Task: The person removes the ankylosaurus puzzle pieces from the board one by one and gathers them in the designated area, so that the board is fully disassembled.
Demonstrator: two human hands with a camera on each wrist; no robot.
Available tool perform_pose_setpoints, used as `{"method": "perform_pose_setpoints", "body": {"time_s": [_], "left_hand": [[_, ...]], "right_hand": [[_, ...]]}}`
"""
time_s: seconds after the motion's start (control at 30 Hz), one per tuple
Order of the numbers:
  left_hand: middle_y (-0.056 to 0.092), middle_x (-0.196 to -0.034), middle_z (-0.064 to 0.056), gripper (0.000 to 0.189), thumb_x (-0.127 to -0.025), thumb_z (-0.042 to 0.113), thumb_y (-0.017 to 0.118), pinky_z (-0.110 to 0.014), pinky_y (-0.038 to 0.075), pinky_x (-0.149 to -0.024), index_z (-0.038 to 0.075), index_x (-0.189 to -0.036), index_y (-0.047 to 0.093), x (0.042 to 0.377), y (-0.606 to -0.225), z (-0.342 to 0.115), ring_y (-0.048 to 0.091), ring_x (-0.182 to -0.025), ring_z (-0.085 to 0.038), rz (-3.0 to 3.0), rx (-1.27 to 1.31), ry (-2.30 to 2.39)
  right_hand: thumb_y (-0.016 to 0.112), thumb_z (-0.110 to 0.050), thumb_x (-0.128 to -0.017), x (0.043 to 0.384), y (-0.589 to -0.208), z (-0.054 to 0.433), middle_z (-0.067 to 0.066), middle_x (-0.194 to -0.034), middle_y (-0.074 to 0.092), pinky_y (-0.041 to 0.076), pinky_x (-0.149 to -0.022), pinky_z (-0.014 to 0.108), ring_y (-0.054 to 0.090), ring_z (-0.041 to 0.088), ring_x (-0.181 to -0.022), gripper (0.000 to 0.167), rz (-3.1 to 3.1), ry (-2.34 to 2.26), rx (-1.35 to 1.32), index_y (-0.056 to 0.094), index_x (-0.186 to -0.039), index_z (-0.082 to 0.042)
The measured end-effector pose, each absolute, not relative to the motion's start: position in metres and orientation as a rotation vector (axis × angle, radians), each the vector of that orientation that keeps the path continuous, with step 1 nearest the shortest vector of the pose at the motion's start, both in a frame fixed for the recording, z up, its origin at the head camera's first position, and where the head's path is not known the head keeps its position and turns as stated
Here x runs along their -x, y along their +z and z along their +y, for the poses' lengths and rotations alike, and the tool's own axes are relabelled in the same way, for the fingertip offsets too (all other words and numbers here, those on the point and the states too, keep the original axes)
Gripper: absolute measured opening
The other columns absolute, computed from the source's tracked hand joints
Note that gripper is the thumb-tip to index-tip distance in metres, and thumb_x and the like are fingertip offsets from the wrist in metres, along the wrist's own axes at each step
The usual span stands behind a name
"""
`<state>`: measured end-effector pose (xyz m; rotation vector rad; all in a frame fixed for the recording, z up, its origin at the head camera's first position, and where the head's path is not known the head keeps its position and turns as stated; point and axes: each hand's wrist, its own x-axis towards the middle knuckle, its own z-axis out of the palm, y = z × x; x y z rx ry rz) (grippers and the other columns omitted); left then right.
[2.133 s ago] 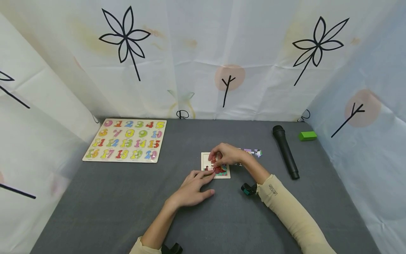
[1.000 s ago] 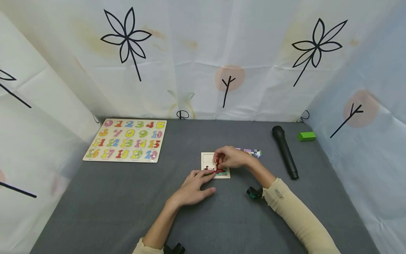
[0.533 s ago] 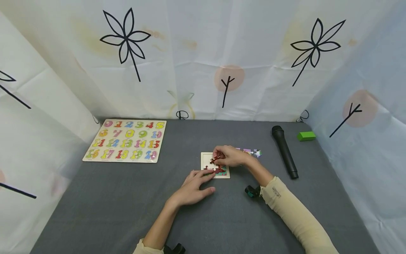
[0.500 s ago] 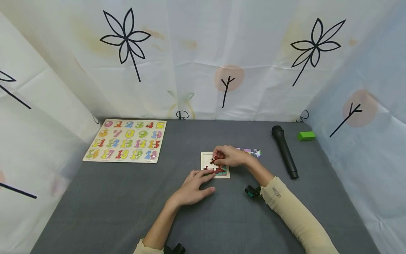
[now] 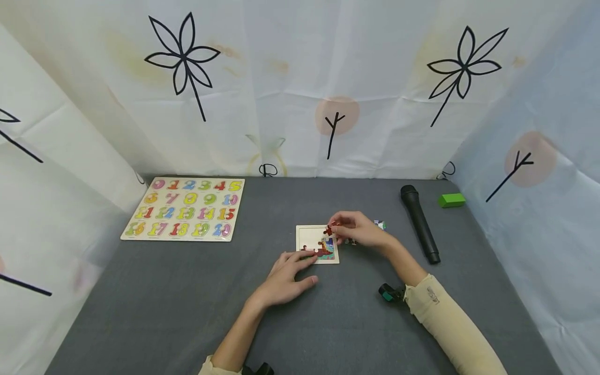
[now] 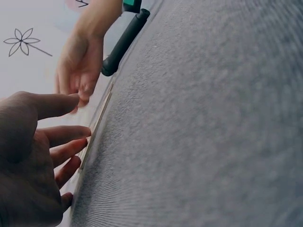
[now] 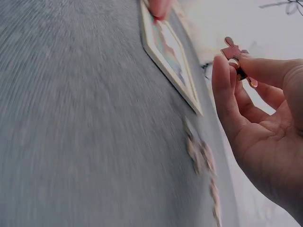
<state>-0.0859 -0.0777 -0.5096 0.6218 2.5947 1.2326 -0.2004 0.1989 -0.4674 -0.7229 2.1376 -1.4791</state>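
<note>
Shifted rightward: 1 knobby maroon piece (image 7: 231,51), pinched by right hand (image 5: 358,229); left hand (image 5: 285,281) outstretched

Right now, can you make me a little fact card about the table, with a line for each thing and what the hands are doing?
Left hand: fingertips at the near side of the puzzle tray
Right hand: pinching a reddish puzzle piece
Puzzle tray: partly filled, bare at its far left
Loose pieces: right of the tray, partly hidden by the right hand
Number board: far left of the table
Black microphone: right side, lying down
Green block: right of the microphone
</note>
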Motion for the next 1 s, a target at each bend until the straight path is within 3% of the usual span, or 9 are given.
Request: {"method": "perform_pose_setpoints", "body": {"time_s": [0.3, 0.5, 0.8, 1.0], "left_hand": [[0.056, -0.163, -0.004, 0.055, -0.104, 0.036, 0.069, -0.067, 0.035, -0.116, 0.011, -0.153, 0.064, 0.082, -0.494, -0.075, 0.046, -0.143, -0.034, 2.592, -0.607, 1.249], [0.055, -0.164, -0.003, 0.055, -0.104, 0.033, 0.070, -0.067, 0.033, -0.119, 0.011, -0.153, 0.063, 0.082, -0.494, -0.075, 0.045, -0.146, -0.034, 2.590, -0.567, 1.239], [0.054, -0.165, -0.003, 0.055, -0.105, 0.033, 0.070, -0.067, 0.032, -0.120, 0.011, -0.154, 0.062, 0.081, -0.495, -0.077, 0.044, -0.146, -0.034, 2.577, -0.584, 1.243], [0.056, -0.164, -0.004, 0.054, -0.104, 0.034, 0.070, -0.067, 0.034, -0.118, 0.012, -0.153, 0.063, 0.082, -0.499, -0.077, 0.045, -0.145, -0.036, 2.596, -0.630, 1.251]], "right_hand": [[0.056, -0.006, -0.112, 0.184, -0.471, 0.249, 0.032, -0.122, 0.072, 0.067, -0.080, 0.035, 0.074, 0.016, -0.086, 0.034, 2.290, -1.495, 0.559, 0.062, -0.140, 0.012], [0.059, -0.001, -0.109, 0.180, -0.479, 0.268, 0.029, -0.107, 0.073, 0.065, -0.074, 0.031, 0.075, 0.017, -0.083, 0.024, 2.394, -1.434, 0.593, 0.065, -0.128, 0.013], [0.064, -0.005, -0.108, 0.176, -0.479, 0.265, 0.014, -0.092, 0.077, 0.059, -0.064, 0.026, 0.070, 0.012, -0.071, 0.018, 2.660, -1.195, 0.589, 0.076, -0.119, 0.002], [0.065, -0.001, -0.105, 0.172, -0.479, 0.259, 0.014, -0.098, 0.070, 0.052, -0.065, 0.024, 0.063, 0.005, -0.065, 0.016, 2.847, -1.014, 0.629, 0.079, -0.114, -0.002]]}}
